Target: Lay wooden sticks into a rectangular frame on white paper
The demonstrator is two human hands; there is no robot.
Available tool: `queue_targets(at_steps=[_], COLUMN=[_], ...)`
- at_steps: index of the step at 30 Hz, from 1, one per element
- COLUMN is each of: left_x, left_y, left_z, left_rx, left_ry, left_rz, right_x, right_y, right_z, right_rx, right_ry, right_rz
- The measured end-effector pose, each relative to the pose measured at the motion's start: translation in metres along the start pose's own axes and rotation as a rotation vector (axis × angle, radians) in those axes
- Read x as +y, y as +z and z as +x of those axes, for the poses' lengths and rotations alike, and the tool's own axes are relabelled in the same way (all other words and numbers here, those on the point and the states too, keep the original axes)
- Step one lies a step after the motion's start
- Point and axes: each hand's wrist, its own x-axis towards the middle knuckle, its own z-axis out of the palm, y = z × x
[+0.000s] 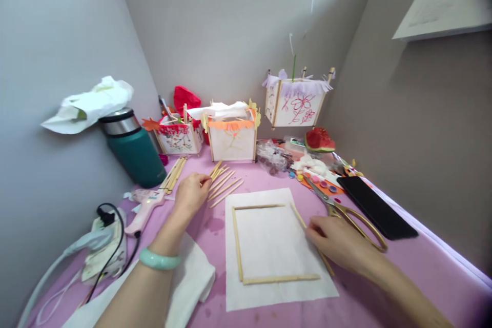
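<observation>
My left hand (192, 193), with a pale green bangle on its wrist, is closed at the near end of a loose group of thin wooden sticks (226, 188); its fingertips pinch a stick there. A white paper sheet (274, 246) lies in front of me with wooden sticks along its left, top and bottom sides. Along the sheet's right side, a slanted stick (326, 262) runs under my right hand (330, 233), whose fingers are closed on it. Its top end sits apart from the top stick (259, 207).
Gold-handled scissors (346, 212) and a black phone (374, 207) lie at right. A pink glue gun (146, 210), power strip (105, 246) and teal bottle (134, 151) stand left. Paper lanterns (233, 142) line the back; another lantern (295, 105) hangs above clutter.
</observation>
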Motion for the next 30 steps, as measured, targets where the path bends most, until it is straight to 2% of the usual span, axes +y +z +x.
queue_targets(at_steps=[4,7,9,13,16,19,22,25,27,30], left_x=[-0.017,-0.02,-0.021,-0.021,-0.022,-0.023,-0.024,-0.019,-0.01,0.01], left_y=[-0.006,-0.006,-0.004,0.001,0.004,0.006,0.005,-0.001,-0.005,-0.008], left_z=[0.006,0.005,0.004,0.004,0.003,0.003,0.004,0.005,0.004,-0.003], left_rx=[0.017,0.019,0.006,-0.024,-0.016,0.01,0.043,0.061,0.011,-0.156], left_ry=[-0.147,-0.207,-0.217,-0.198,-0.181,-0.166,-0.179,-0.182,-0.146,-0.064], left_rz=[0.078,0.142,0.173,0.206,0.214,0.197,0.143,0.022,-0.112,-0.324], right_x=[0.01,-0.003,-0.022,-0.074,-0.11,-0.131,-0.133,-0.124,-0.118,-0.109], right_y=[-0.015,-0.022,-0.023,-0.013,-0.003,0.009,0.018,0.021,0.017,0.007], right_z=[0.004,0.011,0.021,0.056,0.084,0.099,0.099,0.094,0.09,0.086], right_rx=[-0.008,0.018,-0.021,-0.212,-0.233,-0.256,-0.23,-0.152,-0.076,0.054], right_ry=[0.007,0.019,0.01,-0.051,-0.093,-0.138,-0.183,-0.222,-0.24,-0.248], right_rz=[-0.036,0.054,0.218,0.719,0.841,0.874,0.877,0.902,0.942,1.021])
